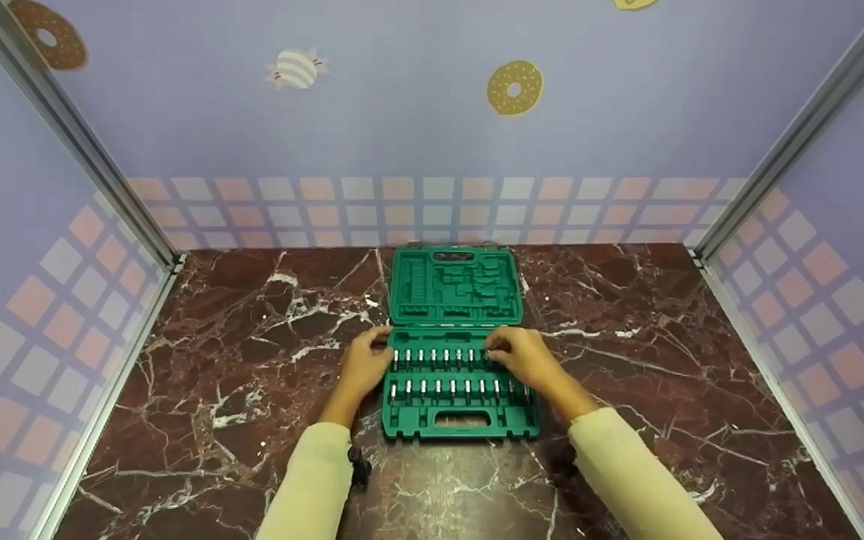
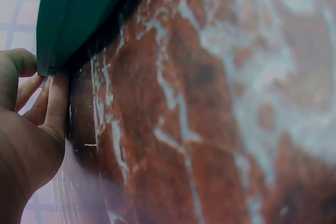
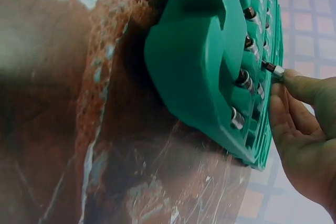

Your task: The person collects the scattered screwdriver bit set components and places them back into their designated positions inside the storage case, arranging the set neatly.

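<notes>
A green plastic tool case (image 1: 417, 426) lies open on the table, with two rows of silver bit sockets (image 1: 453, 388) standing in its slots. At the case's left edge, my left hand (image 1: 366, 364) grips the rim; its thumb and fingers meet around the green wall (image 2: 73, 19) in the left wrist view. My right hand (image 1: 526, 358) is over the right end of the upper row. Between its thumb and fingertips it pinches a bit socket (image 3: 274, 70) with a silver base and dark tip, tilted above the tray in the right wrist view.
The case's moulded lid (image 1: 458, 281) is folded back toward the rear wall (image 1: 432, 142). Dark red marble-patterned table (image 1: 252, 420) surrounds the case. Patterned panels with metal corner posts (image 1: 784, 127) stand at both sides.
</notes>
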Action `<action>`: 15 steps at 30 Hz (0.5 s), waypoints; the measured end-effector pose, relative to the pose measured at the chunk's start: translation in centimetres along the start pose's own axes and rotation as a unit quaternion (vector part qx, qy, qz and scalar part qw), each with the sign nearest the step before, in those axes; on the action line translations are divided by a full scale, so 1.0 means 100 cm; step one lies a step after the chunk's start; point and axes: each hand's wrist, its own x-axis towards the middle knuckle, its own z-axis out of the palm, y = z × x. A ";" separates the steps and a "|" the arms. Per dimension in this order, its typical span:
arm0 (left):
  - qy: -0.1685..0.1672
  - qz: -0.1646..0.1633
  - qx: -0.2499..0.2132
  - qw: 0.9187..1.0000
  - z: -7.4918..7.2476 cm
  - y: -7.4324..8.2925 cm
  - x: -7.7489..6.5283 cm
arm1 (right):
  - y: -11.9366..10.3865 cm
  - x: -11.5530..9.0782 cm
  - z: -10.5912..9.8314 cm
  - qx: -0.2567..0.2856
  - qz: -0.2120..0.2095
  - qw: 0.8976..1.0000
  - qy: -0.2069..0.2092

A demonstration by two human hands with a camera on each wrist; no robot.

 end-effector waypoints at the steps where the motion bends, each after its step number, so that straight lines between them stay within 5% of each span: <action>1: 0.000 0.002 0.000 1.000 0.000 0.000 0.000 | 0.000 0.001 0.001 -0.003 -0.003 1.000 0.000; 10: 0.001 -0.001 0.017 1.000 0.000 0.001 -0.001 | -0.003 0.006 0.009 -0.026 -0.007 1.000 0.002; 15: -0.001 0.001 0.013 1.000 0.000 0.000 -0.001 | -0.004 0.008 0.011 -0.007 0.031 0.999 0.014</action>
